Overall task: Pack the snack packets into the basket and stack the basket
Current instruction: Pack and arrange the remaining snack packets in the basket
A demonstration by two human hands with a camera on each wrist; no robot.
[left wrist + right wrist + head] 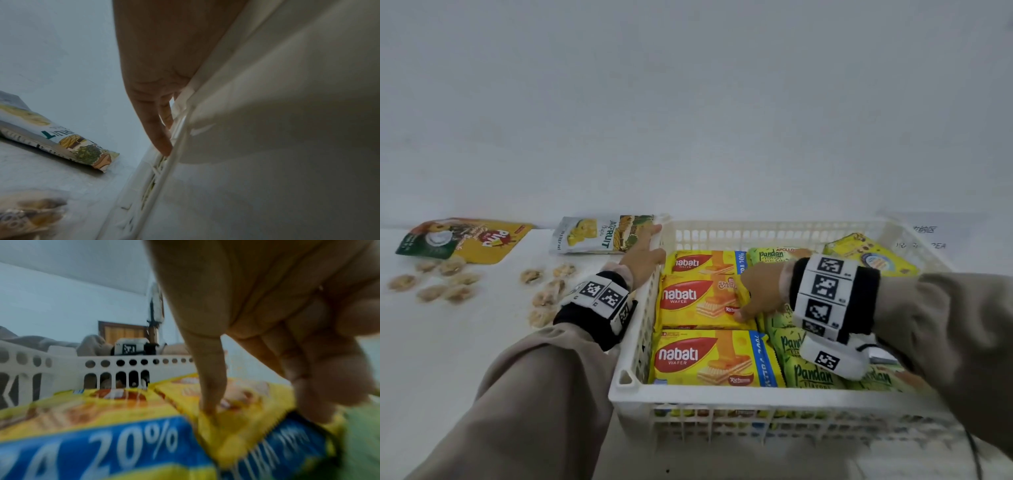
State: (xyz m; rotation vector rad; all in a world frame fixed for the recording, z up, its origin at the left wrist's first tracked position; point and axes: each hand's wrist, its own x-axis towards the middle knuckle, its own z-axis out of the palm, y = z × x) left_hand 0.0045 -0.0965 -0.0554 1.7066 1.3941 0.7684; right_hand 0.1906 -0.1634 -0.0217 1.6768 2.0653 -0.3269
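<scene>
Head view: middle nabati wafer packet (700, 301) pinched at its right edge by right hand (760, 294), thumb on top, fingers curled beneath, down among the packets in white basket (722, 399) on the worktop. Best eased flat between the near nabati packet (714, 359) and the far one, edge tucked beside the green pandan packets (804, 370). Left hand (645, 253) flat, fingers straight along the basket's left wall, steadying. Jackfruit pouch (602, 234) not yet packed.

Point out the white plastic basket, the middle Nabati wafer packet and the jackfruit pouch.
white plastic basket (756, 399), head view, near rim
middle yellow Nabati wafer packet (688, 301), head view, red logo
white jackfruit pouch (592, 236), head view, front face
</scene>
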